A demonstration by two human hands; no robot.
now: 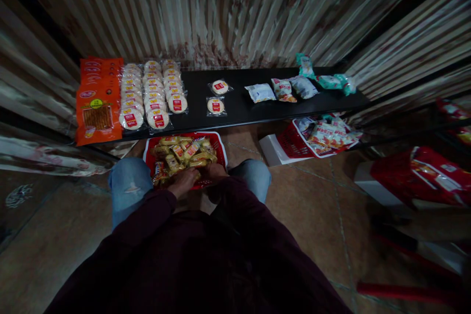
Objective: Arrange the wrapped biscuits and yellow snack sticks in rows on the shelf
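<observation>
A red basket (223, 149) with a white rim sits on the floor between my knees, filled with yellow-wrapped snack packets (172, 162). My left hand (184, 180) reaches over its near edge, fingers curled down on one of the packets. Just to the right, my right hand (215, 172) is closed at the near right part of the basket. What it holds, if anything, is hidden in the dim light. Both hands are close together but apart.
A black shelf (235, 113) stands ahead, bearing an orange snack bag (98, 100), rows of round packaged crackers (150, 95), white-and-red bags (283, 90) and green packets (327, 82). Another red basket (289, 141) of bags stands right. My knees (250, 176) flank the near basket.
</observation>
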